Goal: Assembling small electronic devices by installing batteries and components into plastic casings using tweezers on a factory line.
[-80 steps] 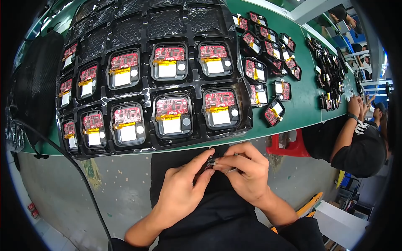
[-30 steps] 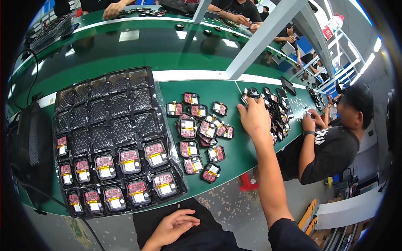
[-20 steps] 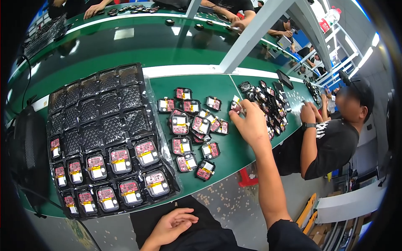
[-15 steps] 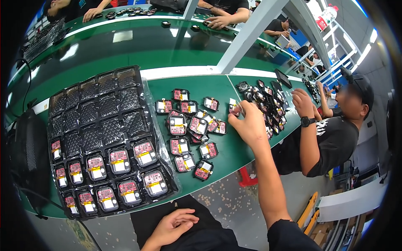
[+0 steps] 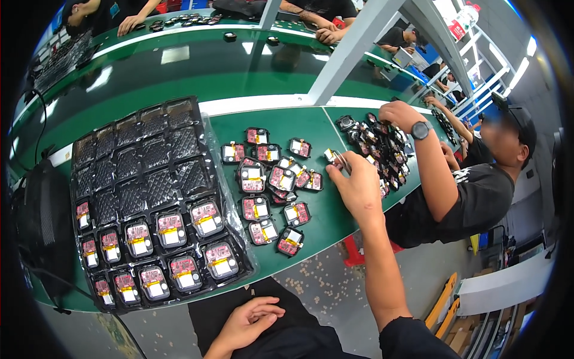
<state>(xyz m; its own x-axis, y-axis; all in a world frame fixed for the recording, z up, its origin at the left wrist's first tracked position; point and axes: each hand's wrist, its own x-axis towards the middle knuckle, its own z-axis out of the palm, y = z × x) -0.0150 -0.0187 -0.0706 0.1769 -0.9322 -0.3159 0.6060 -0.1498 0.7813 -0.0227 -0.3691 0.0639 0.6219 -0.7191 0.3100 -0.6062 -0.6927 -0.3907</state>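
Observation:
My right hand reaches over the green bench with thumb and fingers pinched around a small watch module. It is seen nearly edge-on, partly hidden by the fingers, with a white patch showing. Just left of that hand lies a loose cluster of similar modules: black square cases with red circuit boards, white batteries and yellow tape. My left hand rests over my lap below the bench edge, fingers loosely extended and nothing in it. A black moulded tray stands at left, its nearer pockets holding several modules, its farther pockets bare.
A dense pile of modules lies beyond my right hand, where a co-worker's hand reaches in. A grey metal post rises from the white rail. A black bag sits left of the tray. Other people work across the green belt.
The module in my right hand has turned more edge-on, while the hand has hardly moved. The co-worker's arm has swung left into the pile. My left hand stays put.

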